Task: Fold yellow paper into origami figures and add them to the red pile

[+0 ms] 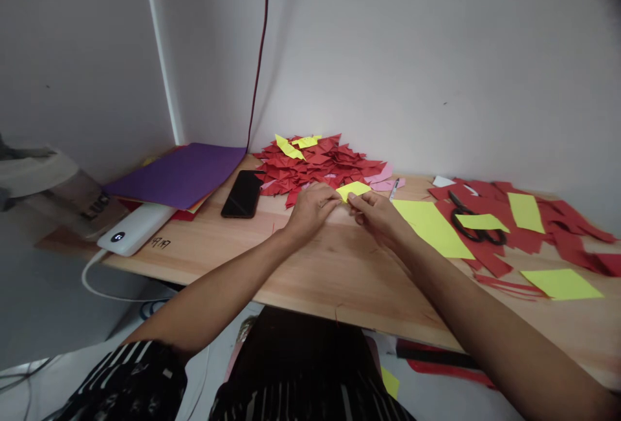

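Wooden desk [334,272] — L hand [310,211] + R hand [371,209] holding yellow paper [353,190], red pile [323,165] behind

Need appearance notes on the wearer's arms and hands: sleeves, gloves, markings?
Left hand and right hand: bare, no gloves; fingers uncovered. Forearms bare, no visible markings or cables. Left sleeve: short, loose, black with white stripes. Right sleeve out of view.

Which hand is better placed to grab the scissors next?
Right, I'd say. The right hand is nearer the scissors, which lie on its side; the left hand would likely cross the right forearm. Both hold the small yellow paper, so the right must release first.
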